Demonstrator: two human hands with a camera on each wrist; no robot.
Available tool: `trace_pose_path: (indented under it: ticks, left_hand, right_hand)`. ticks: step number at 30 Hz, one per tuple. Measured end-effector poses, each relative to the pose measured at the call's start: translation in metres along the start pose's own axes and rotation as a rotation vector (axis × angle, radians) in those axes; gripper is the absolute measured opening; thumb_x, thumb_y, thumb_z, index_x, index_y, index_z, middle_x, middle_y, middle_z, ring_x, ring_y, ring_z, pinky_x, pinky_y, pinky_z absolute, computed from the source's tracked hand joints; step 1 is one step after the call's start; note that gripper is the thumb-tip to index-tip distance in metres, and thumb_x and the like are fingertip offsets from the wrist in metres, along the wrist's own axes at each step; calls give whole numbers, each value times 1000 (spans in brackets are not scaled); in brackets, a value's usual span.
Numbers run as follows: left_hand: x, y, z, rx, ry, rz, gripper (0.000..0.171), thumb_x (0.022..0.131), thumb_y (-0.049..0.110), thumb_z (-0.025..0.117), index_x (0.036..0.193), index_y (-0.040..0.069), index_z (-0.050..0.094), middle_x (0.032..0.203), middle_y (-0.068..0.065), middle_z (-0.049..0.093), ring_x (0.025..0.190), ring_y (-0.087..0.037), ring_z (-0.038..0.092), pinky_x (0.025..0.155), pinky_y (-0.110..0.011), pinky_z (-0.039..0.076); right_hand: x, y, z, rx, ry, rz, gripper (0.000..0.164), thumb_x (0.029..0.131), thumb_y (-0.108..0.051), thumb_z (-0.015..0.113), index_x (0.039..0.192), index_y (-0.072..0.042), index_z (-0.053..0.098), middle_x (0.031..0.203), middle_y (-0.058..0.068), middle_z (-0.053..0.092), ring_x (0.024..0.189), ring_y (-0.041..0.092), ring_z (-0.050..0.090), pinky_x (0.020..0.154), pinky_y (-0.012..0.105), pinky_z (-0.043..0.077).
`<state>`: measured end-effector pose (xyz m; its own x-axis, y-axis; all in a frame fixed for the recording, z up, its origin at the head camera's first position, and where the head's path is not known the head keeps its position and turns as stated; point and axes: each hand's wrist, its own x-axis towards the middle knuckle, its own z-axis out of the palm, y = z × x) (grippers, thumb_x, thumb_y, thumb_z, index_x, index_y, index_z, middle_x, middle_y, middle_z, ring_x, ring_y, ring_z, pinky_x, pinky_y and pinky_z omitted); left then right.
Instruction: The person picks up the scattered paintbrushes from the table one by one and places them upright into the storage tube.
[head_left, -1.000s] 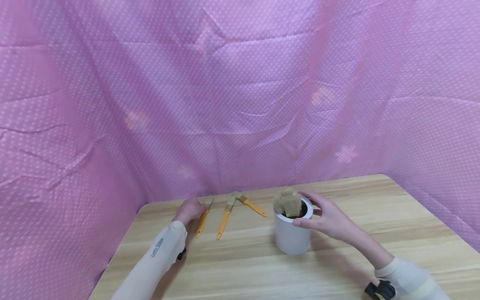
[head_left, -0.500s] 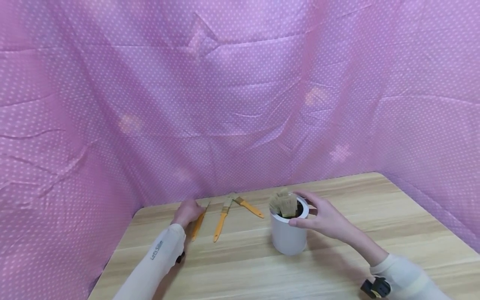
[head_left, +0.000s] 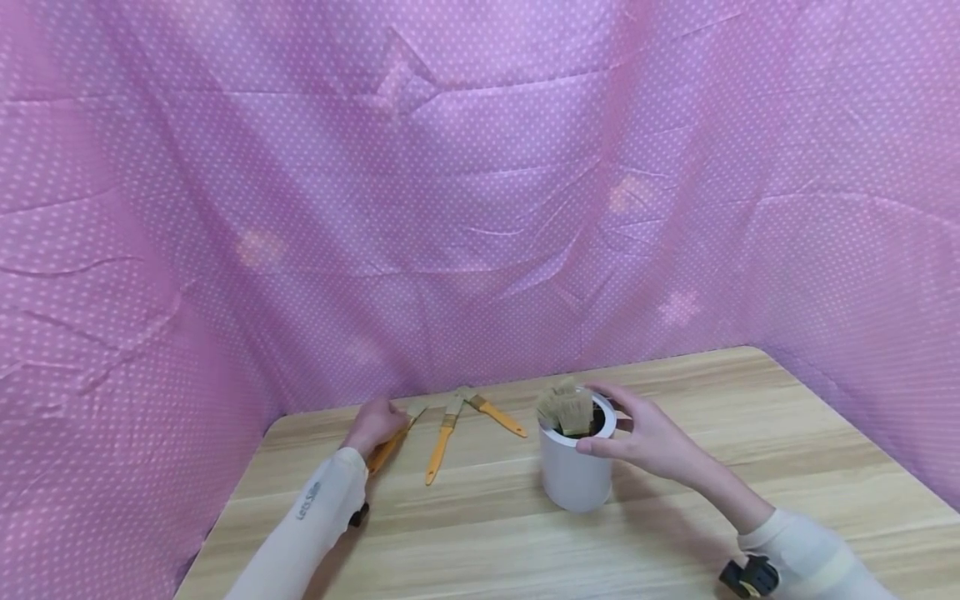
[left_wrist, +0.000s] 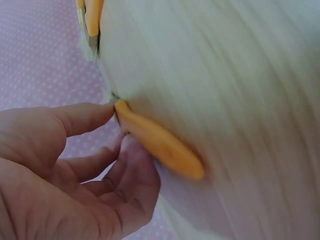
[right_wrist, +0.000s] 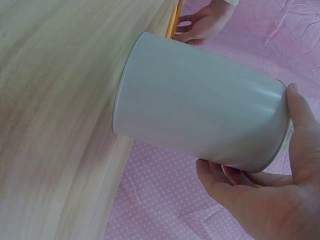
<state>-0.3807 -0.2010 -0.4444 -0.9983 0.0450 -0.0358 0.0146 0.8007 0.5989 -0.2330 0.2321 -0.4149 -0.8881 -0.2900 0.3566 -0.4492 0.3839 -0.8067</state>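
Note:
At the back left of the table, my left hand point(head_left: 373, 427) pinches a paintbrush point(head_left: 385, 451) close to where handle and bristles meet. In the left wrist view, the orange handle point(left_wrist: 162, 145) points away from the fingertips, low along the table. My right hand point(head_left: 654, 435) grips a white canister point(head_left: 576, 479) at its rim, thumb at the near side and fingers round the far side. The canister stands upright with several wide paintbrushes point(head_left: 573, 410) in it, bristles up. The right wrist view shows its smooth side point(right_wrist: 200, 100); the contents are hidden there.
Two more orange-handled paintbrushes lie between the hands: one point(head_left: 439, 454) points toward me, the other point(head_left: 501, 418) slants right. Their bristle ends meet near the back edge of the wood-grain table point(head_left: 480, 542). A pink dotted cloth point(head_left: 450, 208) hangs behind and at both sides.
The paintbrush at my left hand has turned, its handle end swinging left toward the wrist and its bristles now showing to the right. The right hand stays at the canister.

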Motion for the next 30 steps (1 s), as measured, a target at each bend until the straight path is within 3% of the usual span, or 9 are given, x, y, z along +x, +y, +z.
trace_pose_path:
  ticks: [5,9,14,16,20,23,26,30]
  left_hand:
    - [-11,0,-7,80,-33,-12,42,92,18,67,57,15,44,53,4,38,47,-11,35,42,-23,32]
    - [-18,5,-8,167,-68,-20,44,88,10,72,56,15,43,53,4,36,46,-11,33,42,-22,28]
    - [-25,7,-8,185,-71,-40,43,86,5,73,57,14,43,54,3,35,46,-11,32,43,-22,27]
    - [-25,4,-7,141,-67,-35,40,85,3,73,59,14,44,55,3,38,46,-11,34,43,-22,29]
    - [-25,-5,-8,-41,-98,-50,38,86,1,75,62,11,46,56,3,38,47,-10,33,45,-23,30]
    - [-27,-9,-9,-162,-138,-76,26,86,0,75,69,6,56,58,2,45,50,-10,36,47,-24,32]
    - [-30,-11,-12,-215,-166,-78,11,87,1,74,82,0,64,66,-3,55,54,-11,43,50,-24,39]
    - [-32,-12,-14,-264,-161,-88,15,87,3,75,96,-2,63,83,-8,62,67,-15,55,61,-29,52]
  right_hand:
    - [0,1,-1,-6,0,6,82,81,-37,88,147,-11,49,142,7,55,132,30,50,106,56,43]
    - [0,1,-1,-7,1,0,81,81,-37,88,147,-12,49,142,7,55,132,30,50,106,56,43]
    - [0,0,0,-5,1,0,82,81,-37,89,147,-10,49,142,9,55,131,32,50,105,57,43]
    - [0,0,0,-4,1,4,83,80,-37,89,147,-10,49,142,8,55,131,31,51,105,56,44]
    - [0,1,1,-4,0,-1,84,80,-37,89,148,-7,48,142,7,55,131,30,51,105,55,44]
    - [0,1,1,-2,0,-8,84,80,-36,89,148,-7,48,142,8,55,131,31,51,105,56,44]
    - [0,1,1,-6,5,-17,82,82,-35,88,147,-7,49,141,10,56,130,32,51,105,57,44]
    - [0,1,1,-9,11,-25,79,82,-34,88,146,-7,49,141,10,56,130,32,52,105,56,44]
